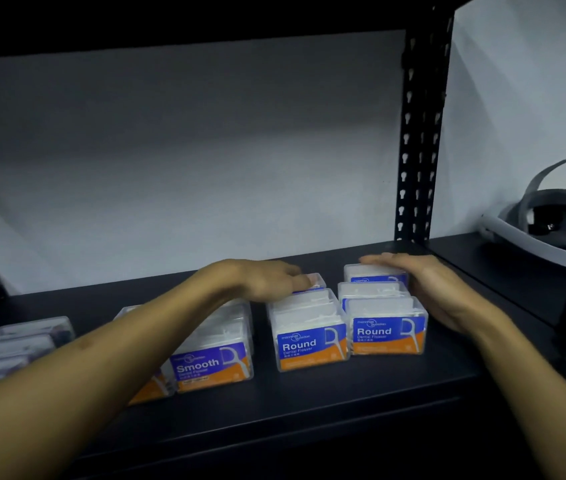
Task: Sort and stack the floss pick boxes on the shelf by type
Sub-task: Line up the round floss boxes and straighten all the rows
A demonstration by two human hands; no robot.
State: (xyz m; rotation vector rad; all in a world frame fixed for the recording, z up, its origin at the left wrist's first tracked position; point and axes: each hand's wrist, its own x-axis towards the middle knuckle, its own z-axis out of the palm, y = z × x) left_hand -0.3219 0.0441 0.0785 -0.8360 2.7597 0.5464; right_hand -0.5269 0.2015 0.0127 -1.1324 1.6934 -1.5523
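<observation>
Fingers of the left hand (267, 277) lay nearly flat and close together on top of a clear box (311, 282) at the back of the middle column, pressing on it rather than wrapped round it. Those of the right hand (426, 282) were straight and together, palm turned inward against the right side of the back Round box (371, 273), the fingertips reaching over its far top edge; whether they gripped it I could not tell.

On the dark shelf (343, 393) the boxes stood in columns running front to back. Rightmost was a column of three, with a Round-labelled box (388, 329) in front and another box (371, 291) between it and the back one. Just left of it stood a second Round column, its front box (311, 341) set slightly nearer the shelf edge. Further left, a little apart, stood a Smooth box (214, 358), with one more box (151, 388) beside it, mostly hidden under the left forearm. At the far left lay a blurred heap of other clear packs (15, 344).

Beyond the black upright (420, 133), on the neighbouring shelf, sat a white headset (548, 220).
</observation>
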